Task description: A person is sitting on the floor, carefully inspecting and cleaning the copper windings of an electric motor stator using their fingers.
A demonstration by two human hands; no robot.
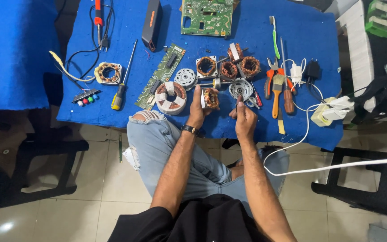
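copper-wound stator [211,98] | upright (held) | above blue table edge

a green circuit board [207,17] and yellow-handled screwdriver [122,84] lie on the blue table [314,31] (well apart).

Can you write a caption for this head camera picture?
Left hand holds a copper-wound motor coil over a blue table.

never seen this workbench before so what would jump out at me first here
First the blue cloth-covered table, strewn with copper-wound motor stators, circuit boards and hand tools. At its near edge the person's left hand holds a small copper-wound motor core, while the right hand is closed in a fist beside it. A large copper coil wrapped in white tape lies just left of the hands, and orange-handled pliers sit to the right.
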